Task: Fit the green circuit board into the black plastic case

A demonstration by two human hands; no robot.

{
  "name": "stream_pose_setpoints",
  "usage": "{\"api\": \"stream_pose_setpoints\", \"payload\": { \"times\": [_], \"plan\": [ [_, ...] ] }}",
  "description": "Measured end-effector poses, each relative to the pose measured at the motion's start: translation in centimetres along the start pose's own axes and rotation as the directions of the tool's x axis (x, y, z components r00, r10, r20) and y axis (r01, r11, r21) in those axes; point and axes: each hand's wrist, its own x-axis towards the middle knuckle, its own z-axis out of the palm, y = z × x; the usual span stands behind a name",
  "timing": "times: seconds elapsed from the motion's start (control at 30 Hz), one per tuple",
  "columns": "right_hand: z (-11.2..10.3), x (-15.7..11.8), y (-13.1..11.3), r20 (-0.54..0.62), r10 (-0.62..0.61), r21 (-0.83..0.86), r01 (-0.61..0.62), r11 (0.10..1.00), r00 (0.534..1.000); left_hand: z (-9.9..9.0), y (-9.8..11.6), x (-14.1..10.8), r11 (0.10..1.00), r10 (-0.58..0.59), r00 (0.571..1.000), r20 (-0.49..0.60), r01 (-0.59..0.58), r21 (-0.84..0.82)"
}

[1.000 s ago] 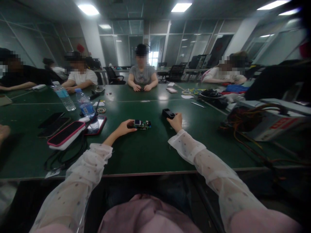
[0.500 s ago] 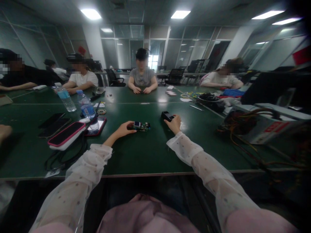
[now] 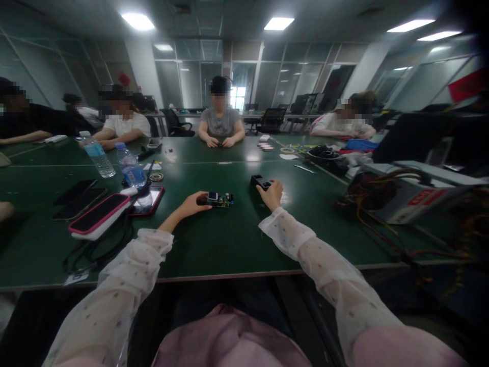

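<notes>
My left hand (image 3: 195, 204) grips the left end of a small green circuit board (image 3: 222, 200) between thumb and fingers. The board carries a little square screen and several components. To the right, my right hand (image 3: 272, 194) is closed round the near end of a black box-shaped case (image 3: 261, 181) with openings in its upper face. Board and case are held apart, with a stretch of green table between them. My right fingertips are partly hidden behind the case.
On the left lie a red-edged phone (image 3: 148, 200), a pink-and-white device (image 3: 100, 214), dark phones (image 3: 79, 203) and water bottles (image 3: 131, 165). A metal power supply (image 3: 412, 196) with loose cables stands at the right. Co-workers sit across the green table (image 3: 229, 244).
The whole view has shifted slightly, so things appear a little further left. Both hands keep their hold on the circuit board and the black case.
</notes>
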Motion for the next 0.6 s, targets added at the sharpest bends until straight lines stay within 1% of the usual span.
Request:
{"api": "stream_pose_setpoints", "payload": {
  "times": [0.1,0.17,0.23,0.3,0.37,0.43,0.5,0.57,0.6],
  "plan": [
    [0.0,0.0,0.2,0.043,-0.025,-0.001,0.025,1.0,0.999,0.0,0.0,0.0,1.0,-0.001,1.0,-0.003,0.001,0.011],
    [0.1,0.2,0.4,0.058,-0.033,0.032,0.031,0.999,0.998,0.0,0.0,0.0,1.0,-0.001,1.0,-0.006,0.001,0.014],
    [0.1,0.5,0.5,0.037,-0.034,0.106,0.03,0.994,0.999,0.0,0.0,0.1,1.0,0.001,1.0,-0.005,0.0,0.012],
    [0.1,0.8,0.3,0.004,-0.048,0.227,0.045,0.973,0.999,0.0,-0.1,0.1,1.0,0.005,1.0,-0.004,-0.005,0.016],
    [-0.1,0.9,-0.5,-0.008,-0.101,0.38,0.096,0.92,0.995,0.1,-0.2,0.1,1.0,0.007,1.0,-0.008,-0.007,0.022],
    [-0.3,0.4,-1.9,0.001,-0.18,0.521,0.153,0.84,0.984,0.1,-0.4,0.2,1.0,0.004,1.0,-0.016,-0.003,0.025],
    [-0.6,-0.5,-3.6,0.015,-0.249,0.603,0.19,0.775,0.968,0.2,-0.4,0.2,1.0,0.008,1.0,-0.025,-0.007,0.022],
    [-0.9,-1.7,-5.2,0.067,-0.351,0.657,0.223,0.72,0.934,0.2,-0.4,0.1,1.0,0.018,0.999,-0.03,-0.017,0.025],
    [-1.0,-2.3,-5.9,0.105,-0.407,0.686,0.231,0.69,0.907,0.3,-0.4,0.1,0.999,0.02,0.999,-0.033,-0.019,0.029]
  ]
}}
